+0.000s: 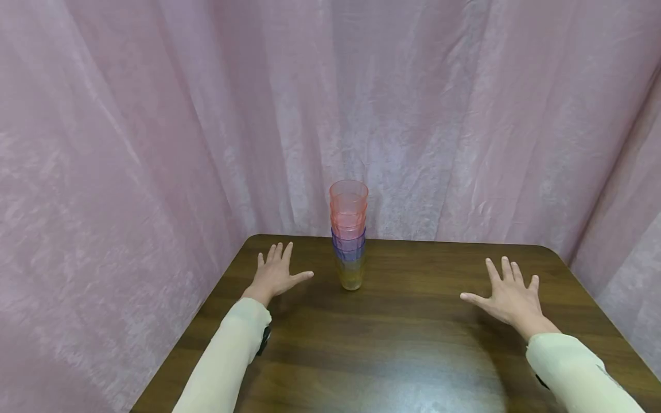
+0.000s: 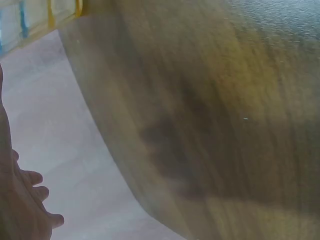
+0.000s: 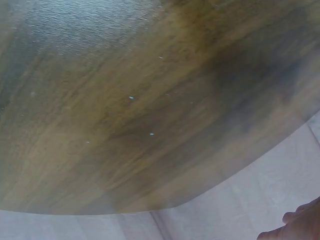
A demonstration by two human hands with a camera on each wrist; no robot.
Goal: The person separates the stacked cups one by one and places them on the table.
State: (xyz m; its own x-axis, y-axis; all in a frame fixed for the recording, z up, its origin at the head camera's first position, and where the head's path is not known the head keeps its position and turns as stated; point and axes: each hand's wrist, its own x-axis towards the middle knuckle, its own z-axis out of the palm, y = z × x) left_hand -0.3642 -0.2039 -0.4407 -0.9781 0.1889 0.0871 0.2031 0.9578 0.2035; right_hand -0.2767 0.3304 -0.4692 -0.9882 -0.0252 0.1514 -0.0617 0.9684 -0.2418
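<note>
A tall stack of nested clear plastic cups stands upright toward the back of the table, red-orange ones on top, blue-purple rims below, a yellow cup at the bottom. Left of the stack, my left hand hovers with fingers spread, its thumb pointing at the cups but apart from them. My right hand is farther off on the right, fingers also spread, holding nothing. In the left wrist view, part of the cups shows at the top left corner, and the left hand lies along the left edge.
The dark wood-grain table has rounded back corners. Pink velvet curtains hang close behind it and along both sides. Light-coloured sleeves cover both arms, with a dark band at the left wrist.
</note>
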